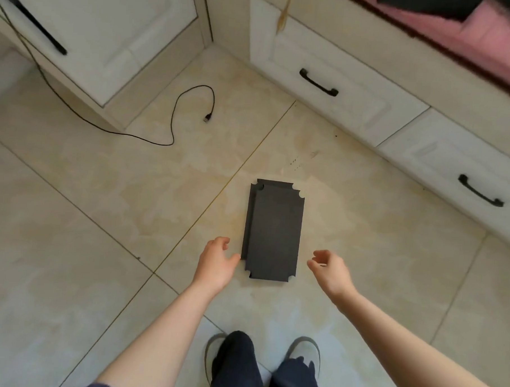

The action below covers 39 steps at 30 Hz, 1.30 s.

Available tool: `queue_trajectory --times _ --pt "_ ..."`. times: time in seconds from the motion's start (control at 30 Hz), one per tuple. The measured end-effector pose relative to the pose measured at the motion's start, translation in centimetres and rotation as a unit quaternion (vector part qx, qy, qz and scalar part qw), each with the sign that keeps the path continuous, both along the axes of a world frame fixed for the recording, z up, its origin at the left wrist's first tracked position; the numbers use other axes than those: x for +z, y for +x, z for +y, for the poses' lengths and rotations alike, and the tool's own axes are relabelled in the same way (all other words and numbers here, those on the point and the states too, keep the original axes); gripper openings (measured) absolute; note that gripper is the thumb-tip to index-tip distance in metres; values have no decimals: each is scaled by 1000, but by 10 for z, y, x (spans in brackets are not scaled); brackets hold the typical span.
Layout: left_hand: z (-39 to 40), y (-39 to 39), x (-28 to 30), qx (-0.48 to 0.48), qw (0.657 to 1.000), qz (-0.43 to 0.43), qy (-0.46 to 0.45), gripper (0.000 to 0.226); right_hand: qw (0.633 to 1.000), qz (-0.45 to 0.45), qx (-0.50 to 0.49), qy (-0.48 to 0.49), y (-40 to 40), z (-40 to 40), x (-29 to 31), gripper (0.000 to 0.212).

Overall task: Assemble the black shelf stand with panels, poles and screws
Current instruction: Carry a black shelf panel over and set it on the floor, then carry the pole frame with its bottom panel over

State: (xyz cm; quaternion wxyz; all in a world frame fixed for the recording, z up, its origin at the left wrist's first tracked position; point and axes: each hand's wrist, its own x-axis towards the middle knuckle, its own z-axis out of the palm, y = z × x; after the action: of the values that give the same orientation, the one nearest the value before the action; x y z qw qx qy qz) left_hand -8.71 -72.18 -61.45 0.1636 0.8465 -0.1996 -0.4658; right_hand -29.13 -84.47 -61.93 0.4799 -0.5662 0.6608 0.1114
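Two black panels [272,232] are stacked flat on the tile floor [101,216], top one slid a bit toward the person and to the right, so the lower one peeks out along the left and far edges. No poles or screws anywhere in view, so the assembly looks like it's barely begun.

Going left to right: there's a white cabinet door [88,31] with a long black handle, and a black cable [175,113] trailing loose across the tiles, well away from the action. Then the left hand [217,260], fingers loosely curled, holding nothing. Its thumb tip is right at the left edge of the stack near the close corner; might be touching, hard to say from this angle. Next the panels, then the right hand [331,269], also empty with fingers relaxed and half curled, sitting clear of the right edge with bare floor between. Past that, a row of white drawers [340,88] with black pulls runs along the far right.

The bit that matters: the stack's long axis points straight away from the person, and the hands bracket its near end, one per long side. The left is clearly the closer one. Probably the person is about to lift the top panel or square the two up, and the right hand has the bigger gap to close. Feet [303,353] are planted just behind.
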Motion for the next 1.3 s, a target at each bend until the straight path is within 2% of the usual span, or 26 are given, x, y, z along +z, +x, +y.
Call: queue_trajectory --times 0.27,0.47,0.6,0.77,0.87,0.97,1.2,1.3 --pt "36 -5 203 65 996 -2 -63 27 994 -81 74 -29 39 20 195 33" --pt "66 -10 340 136 980 -69 -125 14 970 -163 166 -66 68 40 342 28" --pt "102 -24 429 220 954 -117 -169 15 948 -202 231 -84 77 63 429 26" --pt "162 -52 523 317 911 -172 -201 16 902 -253 331 -112 87 101 519 30" --pt "220 -74 578 396 864 -218 -222 16 860 -283 409 -110 97 146 579 31" --pt "235 -84 592 406 856 -233 -219 16 856 -301 407 -108 102 155 593 31" --pt "329 -91 643 521 766 -293 -235 24 791 -365 485 -77 146 250 653 27" --pt "367 -78 660 542 745 -306 -238 26 761 -393 510 -77 174 291 673 23"
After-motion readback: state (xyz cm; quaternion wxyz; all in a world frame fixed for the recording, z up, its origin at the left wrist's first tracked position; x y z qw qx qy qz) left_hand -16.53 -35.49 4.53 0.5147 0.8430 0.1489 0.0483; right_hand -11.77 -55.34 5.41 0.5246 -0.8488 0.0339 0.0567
